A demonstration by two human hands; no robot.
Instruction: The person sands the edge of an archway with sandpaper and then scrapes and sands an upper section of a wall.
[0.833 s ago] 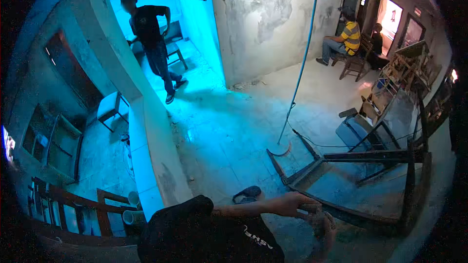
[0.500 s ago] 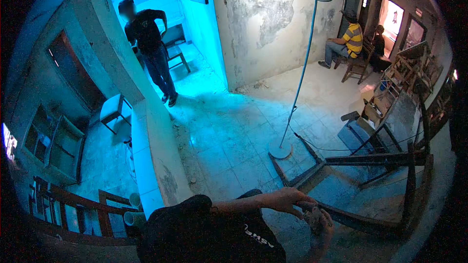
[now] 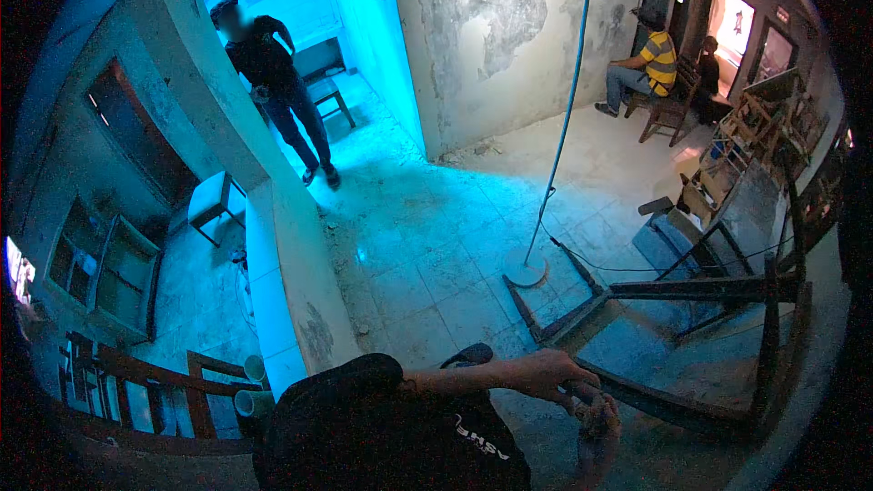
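Observation:
My left hand (image 3: 550, 375) reaches across to the right from a black sleeve, its fingers bent and closed near my right hand. My right hand (image 3: 597, 415) is raised to meet it, with its fingers curled. The two hands touch or nearly touch. A small dark thing (image 3: 578, 391) seems to lie between them, too dim to name. Just beyond the hands lies a dark wooden frame (image 3: 668, 405) on the floor.
A tall lamp (image 3: 566, 123) on a round base stands ahead, its cable trailing right. A person (image 3: 277, 82) stands in the blue-lit doorway; others sit far right, one on a wooden chair (image 3: 671, 109). A low wall (image 3: 305, 291) runs along the left. Boxes (image 3: 700, 195) and clutter crowd the right.
My hands have shifted slightly, the left one turning a little over the right. The standing person has changed posture, leaning a little to the left. The view has moved slightly.

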